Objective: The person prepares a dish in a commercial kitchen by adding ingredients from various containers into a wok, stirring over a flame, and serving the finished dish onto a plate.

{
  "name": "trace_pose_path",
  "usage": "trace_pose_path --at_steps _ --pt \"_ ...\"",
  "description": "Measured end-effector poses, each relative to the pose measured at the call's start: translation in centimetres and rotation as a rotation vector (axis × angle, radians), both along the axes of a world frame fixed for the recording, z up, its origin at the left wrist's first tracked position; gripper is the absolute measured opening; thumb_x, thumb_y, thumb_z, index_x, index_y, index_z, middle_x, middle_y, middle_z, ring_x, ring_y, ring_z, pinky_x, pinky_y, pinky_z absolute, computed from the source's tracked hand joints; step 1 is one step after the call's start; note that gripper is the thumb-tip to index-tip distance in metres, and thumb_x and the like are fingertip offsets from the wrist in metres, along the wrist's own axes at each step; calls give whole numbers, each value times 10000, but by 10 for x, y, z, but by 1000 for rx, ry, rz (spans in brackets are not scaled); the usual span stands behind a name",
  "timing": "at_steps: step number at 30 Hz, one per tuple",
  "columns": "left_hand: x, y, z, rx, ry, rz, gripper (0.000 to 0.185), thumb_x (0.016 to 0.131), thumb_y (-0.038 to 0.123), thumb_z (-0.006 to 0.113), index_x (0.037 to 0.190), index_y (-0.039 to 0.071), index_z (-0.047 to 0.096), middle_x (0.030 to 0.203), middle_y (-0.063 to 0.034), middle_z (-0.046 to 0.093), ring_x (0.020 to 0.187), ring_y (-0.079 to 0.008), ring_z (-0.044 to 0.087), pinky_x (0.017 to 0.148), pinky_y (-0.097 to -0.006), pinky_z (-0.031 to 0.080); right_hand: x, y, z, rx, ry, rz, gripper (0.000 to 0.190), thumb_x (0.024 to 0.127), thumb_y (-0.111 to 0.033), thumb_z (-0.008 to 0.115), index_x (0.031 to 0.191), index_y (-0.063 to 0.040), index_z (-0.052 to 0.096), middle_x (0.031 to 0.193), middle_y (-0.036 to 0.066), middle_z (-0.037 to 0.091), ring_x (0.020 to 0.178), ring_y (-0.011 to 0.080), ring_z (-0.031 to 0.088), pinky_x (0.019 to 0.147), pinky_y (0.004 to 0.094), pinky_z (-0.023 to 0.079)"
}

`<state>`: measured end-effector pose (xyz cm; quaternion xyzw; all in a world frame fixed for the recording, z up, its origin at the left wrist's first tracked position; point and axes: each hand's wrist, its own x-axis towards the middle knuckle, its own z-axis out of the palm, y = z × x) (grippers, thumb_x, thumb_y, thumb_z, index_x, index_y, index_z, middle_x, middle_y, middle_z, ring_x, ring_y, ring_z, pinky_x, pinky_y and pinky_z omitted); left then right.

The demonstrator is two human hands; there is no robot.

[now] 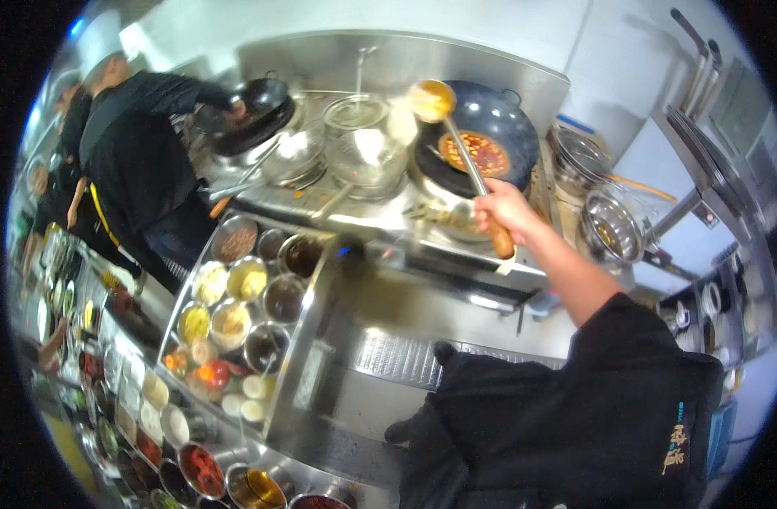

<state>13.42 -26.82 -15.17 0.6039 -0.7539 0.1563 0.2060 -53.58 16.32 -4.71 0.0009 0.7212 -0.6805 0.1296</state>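
My right hand (504, 213) is wrapped around the wooden end of a long-handled metal ladle (468, 156). The ladle's bowl holds something orange-yellow, blurred, and sits at the left rim of a large dark wok (512, 121). Inside that wok is a pool of reddish sauce or oil (476, 154) with small pale and red pieces. A pale blurred patch beside the ladle bowl cannot be made out. My left hand is out of view.
Left of the wok are metal strainers (293, 153) and a round pot (355, 114). A seasoning cart (309, 299) carries several containers. A person in black (140, 140) works at another wok (264, 95). Steel bowls (611, 223) stand at right. More ingredient tubs (202, 469) line the lower left.
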Motion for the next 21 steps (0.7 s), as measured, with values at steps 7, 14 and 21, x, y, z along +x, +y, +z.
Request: trace_pose_path --at_steps 7,14,21 --pt "-155 78 40 -208 28 -277 366 925 385 605 1043 50 697 914 -183 692 740 -340 643 641 -448 530 -86 173 -54 839 24 -189 370 827 27 517 1192 30 576 826 200 643 697 299 644 633 410 536" --pt "-377 78 -69 522 727 -541 184 967 139 620 1036 -25 663 962 -86 690 853 -168 604 796 -294 496 -120 272 -82 811 274 -148 394 830 1 545 1219 -32 601 1048 262 660 992 412 645 869 452 508" --pt "-615 122 -127 971 816 -795 355 934 99 616 1278 46 545 962 -6 622 718 -59 514 576 -197 409 -174 282 -43 838 4 -71 531 822 -24 567 1350 -76 546 1007 254 667 929 386 655 861 428 517"
